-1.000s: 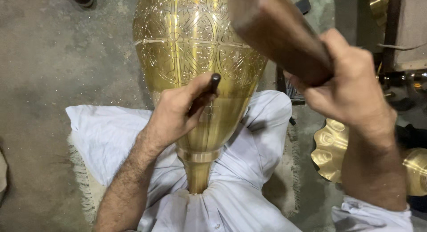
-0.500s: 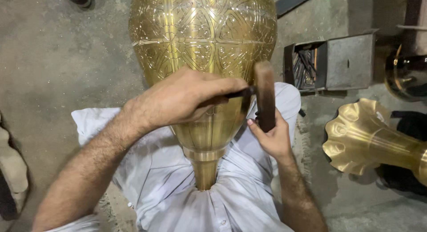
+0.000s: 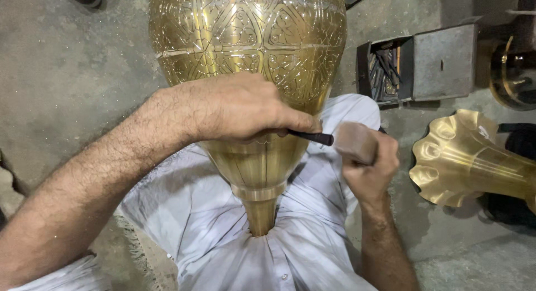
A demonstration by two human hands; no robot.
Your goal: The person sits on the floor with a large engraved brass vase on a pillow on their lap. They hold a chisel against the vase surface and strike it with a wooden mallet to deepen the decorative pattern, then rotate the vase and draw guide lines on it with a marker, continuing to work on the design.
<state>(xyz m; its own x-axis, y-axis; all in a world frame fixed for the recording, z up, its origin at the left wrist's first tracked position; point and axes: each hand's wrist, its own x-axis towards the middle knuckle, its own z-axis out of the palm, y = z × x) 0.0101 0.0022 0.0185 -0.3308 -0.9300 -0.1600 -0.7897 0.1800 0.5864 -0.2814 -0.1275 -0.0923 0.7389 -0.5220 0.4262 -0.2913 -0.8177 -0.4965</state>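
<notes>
While the engraved brass vessel (image 3: 248, 51) rests neck-down between the person's white-clothed knees, the left hand (image 3: 240, 109) lies across its lower body, fingers pinching a dark chisel (image 3: 312, 137) against the metal. Just beside its tip, the right hand (image 3: 371, 171) has its fingers wrapped round a wooden mallet (image 3: 354, 141). On the concrete floor (image 3: 67, 73), right of the vessel, an open metal box (image 3: 416, 62) holds dark punches; nearer lies a fluted brass horn (image 3: 466, 157).
</notes>
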